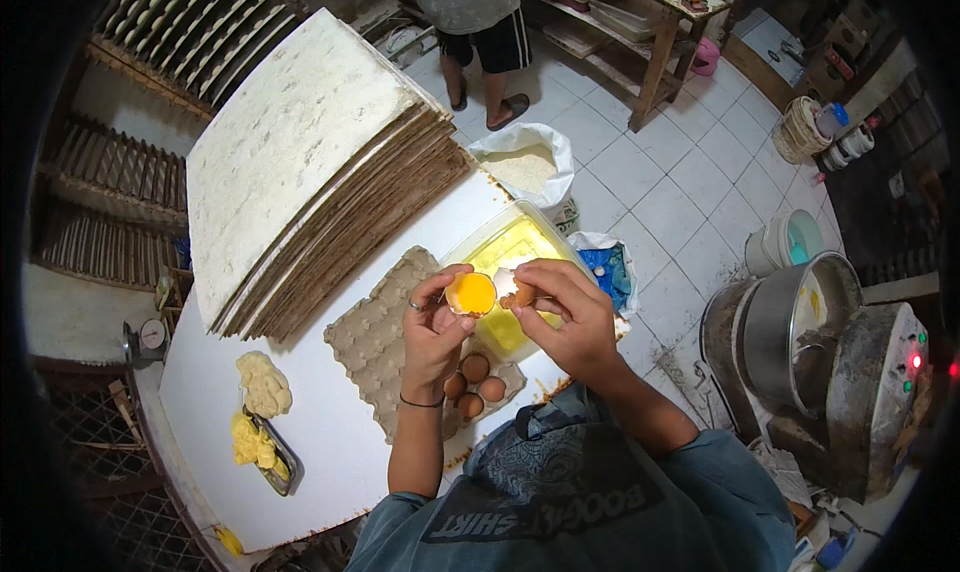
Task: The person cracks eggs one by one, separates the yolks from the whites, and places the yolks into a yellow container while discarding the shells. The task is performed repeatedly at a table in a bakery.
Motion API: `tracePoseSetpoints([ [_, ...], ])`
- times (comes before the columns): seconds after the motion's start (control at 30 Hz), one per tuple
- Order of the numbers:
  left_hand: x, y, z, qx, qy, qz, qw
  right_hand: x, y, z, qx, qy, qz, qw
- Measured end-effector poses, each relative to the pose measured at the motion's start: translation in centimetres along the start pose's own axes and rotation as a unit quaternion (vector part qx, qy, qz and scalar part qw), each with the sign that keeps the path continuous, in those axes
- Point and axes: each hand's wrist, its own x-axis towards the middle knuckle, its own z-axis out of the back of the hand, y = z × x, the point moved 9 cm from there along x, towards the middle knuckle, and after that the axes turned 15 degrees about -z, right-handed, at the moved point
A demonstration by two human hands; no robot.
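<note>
My left hand (432,332) holds an open eggshell half (471,295) with an orange yolk in it, gripped between the fingers and thumb. Close beside it, my right hand (578,317) pinches the other, jagged eggshell half (517,292), brown outside and pale inside. Both halves are over the near part of a clear plastic tub (522,209) with something yellow in it. Under my left forearm lies a grey cardboard egg tray (362,330). Several whole brown eggs (475,368) sit at its right end, while its visible left cups hold none.
A tall stack of floury boards (300,152) covers the table's far left. Pale dough (263,383) and a metal pan (283,469) with a yellow lump lie left. Beyond the table stand an open white sack (522,167), a person (465,17) and, at right, a mixer (800,337).
</note>
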Motion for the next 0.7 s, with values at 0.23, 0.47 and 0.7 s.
tracePoseSetpoints([
  [0.23,0.0,0.8,0.4,-0.015,-0.007,0.025,1.000,0.3,-1.3,-0.5,-0.065,0.019,0.019,0.998],
  [0.47,0.1,0.9,1.3,-0.047,-0.039,0.062,0.996,0.8,-1.2,1.1,-0.058,-0.016,0.016,0.998],
  [0.7,-0.1,1.4,1.0,-0.039,-0.005,0.093,0.995,0.9,-0.1,0.1,-0.082,0.038,0.039,0.995],
])
